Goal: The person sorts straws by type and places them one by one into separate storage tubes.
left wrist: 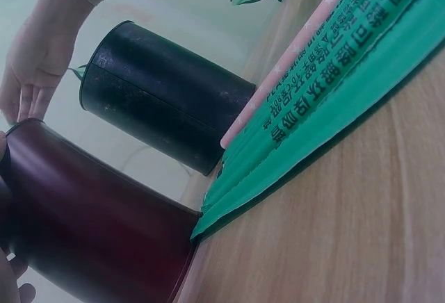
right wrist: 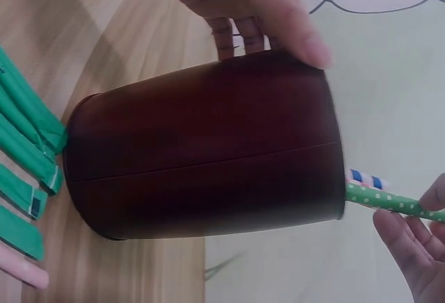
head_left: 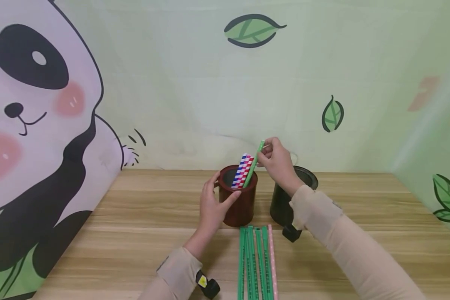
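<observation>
Wooden table (head_left: 142,233); wrist-only: printed green wrappers (left wrist: 327,101).

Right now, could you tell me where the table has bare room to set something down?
Bare wood lies left of the left hand, toward the panda wall, and right of the black cup. It is crowded in the middle: brown cup, black cup, and the wrapped straws before them.

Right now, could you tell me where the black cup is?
In the head view, the black cup stands right of the brown cup, behind the right hand.
</observation>
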A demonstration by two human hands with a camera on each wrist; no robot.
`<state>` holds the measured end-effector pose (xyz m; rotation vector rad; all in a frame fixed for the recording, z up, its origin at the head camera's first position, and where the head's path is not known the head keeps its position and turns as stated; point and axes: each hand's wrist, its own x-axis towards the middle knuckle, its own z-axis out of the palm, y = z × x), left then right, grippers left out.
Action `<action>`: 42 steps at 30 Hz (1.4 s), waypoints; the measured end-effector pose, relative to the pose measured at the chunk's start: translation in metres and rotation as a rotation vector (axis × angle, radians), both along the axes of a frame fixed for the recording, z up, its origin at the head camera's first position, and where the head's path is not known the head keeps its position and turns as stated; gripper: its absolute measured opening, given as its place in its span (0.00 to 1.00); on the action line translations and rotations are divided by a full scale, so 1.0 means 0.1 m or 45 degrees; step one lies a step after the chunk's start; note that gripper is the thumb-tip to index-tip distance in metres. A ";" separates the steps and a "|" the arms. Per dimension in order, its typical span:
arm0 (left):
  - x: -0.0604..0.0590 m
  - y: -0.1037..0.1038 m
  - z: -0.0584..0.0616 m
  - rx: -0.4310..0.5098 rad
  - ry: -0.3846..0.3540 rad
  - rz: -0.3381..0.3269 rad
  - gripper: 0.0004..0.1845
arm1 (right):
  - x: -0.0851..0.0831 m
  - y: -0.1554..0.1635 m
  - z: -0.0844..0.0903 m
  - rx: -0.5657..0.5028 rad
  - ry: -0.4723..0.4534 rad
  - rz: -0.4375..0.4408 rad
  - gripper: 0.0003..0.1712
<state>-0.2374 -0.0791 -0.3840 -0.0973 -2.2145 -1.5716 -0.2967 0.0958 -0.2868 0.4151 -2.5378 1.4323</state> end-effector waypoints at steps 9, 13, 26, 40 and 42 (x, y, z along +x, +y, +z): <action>-0.02 0.00 -0.02 -0.005 0.020 0.000 0.43 | -0.01 -0.03 -0.08 0.084 -0.080 0.031 0.18; -0.02 -0.01 -0.03 -0.010 0.023 0.001 0.43 | -0.01 -0.04 -0.07 0.089 -0.103 0.043 0.19; 0.00 0.00 -0.02 -0.005 0.065 0.004 0.42 | 0.10 0.07 0.13 0.187 -0.099 -0.005 0.33; 0.00 0.00 -0.03 -0.016 0.059 0.008 0.42 | 0.42 0.27 0.22 0.199 0.011 -0.046 0.28; -0.01 0.00 -0.03 -0.012 0.053 0.011 0.42 | 0.47 0.30 0.19 0.186 0.042 -0.047 0.27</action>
